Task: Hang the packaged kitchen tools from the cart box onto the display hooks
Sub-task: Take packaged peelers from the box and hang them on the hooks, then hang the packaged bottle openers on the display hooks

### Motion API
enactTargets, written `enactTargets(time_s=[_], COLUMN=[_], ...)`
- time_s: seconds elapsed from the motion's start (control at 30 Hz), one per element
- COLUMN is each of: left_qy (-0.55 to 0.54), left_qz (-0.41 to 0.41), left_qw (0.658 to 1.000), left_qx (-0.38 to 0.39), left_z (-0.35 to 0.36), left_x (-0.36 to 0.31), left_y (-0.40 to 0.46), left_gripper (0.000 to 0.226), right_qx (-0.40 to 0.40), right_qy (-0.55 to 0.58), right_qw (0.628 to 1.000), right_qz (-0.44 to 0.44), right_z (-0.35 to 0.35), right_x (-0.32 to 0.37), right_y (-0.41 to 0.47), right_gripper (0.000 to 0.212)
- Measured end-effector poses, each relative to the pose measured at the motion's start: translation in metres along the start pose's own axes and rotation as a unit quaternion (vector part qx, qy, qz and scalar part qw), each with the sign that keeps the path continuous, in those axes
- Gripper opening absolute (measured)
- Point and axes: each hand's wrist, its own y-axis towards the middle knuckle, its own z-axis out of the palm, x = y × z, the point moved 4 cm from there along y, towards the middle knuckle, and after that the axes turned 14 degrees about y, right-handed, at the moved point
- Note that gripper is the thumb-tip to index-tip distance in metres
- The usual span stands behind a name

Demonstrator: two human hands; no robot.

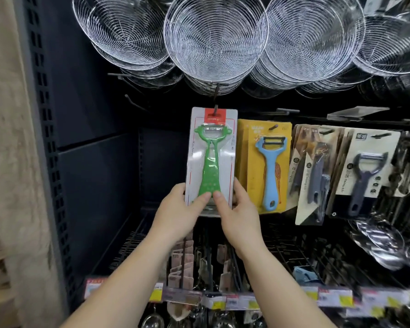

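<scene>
Green peeler pack [210, 159] is held upright against the dark display panel, with the slot in its red header card placed over a display hook [216, 109]. The hook tip is seen passing through the slot, so the hanging step for this pack is judged to be nearly complete; whether the card is pushed fully back along the hook cannot be told.

The lower edge of the pack is gripped by both hands. The left hand [179, 209] is curled around the lower left corner, thumb pressed on the front. The right hand [237, 209] is curled around the lower right corner, thumb likewise on the front.

Just beside it to the right, a blue peeler pack [264, 165] on a yellow card and grey peeler packs [362, 171] are already hung on neighbouring hooks. The cart box is not in view, so the remaining stock cannot be judged.

Materials and shapes:
- The green peeler is moulded plastic with a flared, perforated handle and a metal blade, sealed under a clear glossy blister on a stiff white card.
- Wire strainers [214, 40], round and spiral-woven from bright metal, are hung in overlapping rows above.
- Price labels [246, 301] are fixed along the shelf rail below.
</scene>
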Motion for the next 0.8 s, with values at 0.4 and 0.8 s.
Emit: enactTargets(time_s=[0.4, 0.8], left_qy=[0.257, 0.365], left_qz=[0.016, 0.192], left_qw=[0.961, 0.871], left_qx=[0.099, 0.266], left_z=[0.033, 0.159], left_x=[0.053, 0.014], left_y=[-0.020, -0.117], left_gripper=[0.077, 0.062], right_qx=[-0.056, -0.057], right_qy=[-0.177, -0.427], right_qw=[0.973, 0.871], right_qz=[0.139, 0.238], right_z=[0.000, -0.113], right_x=[-0.060, -0.092], right_y=[-0.048, -0.166], right_gripper=[0.061, 0.057])
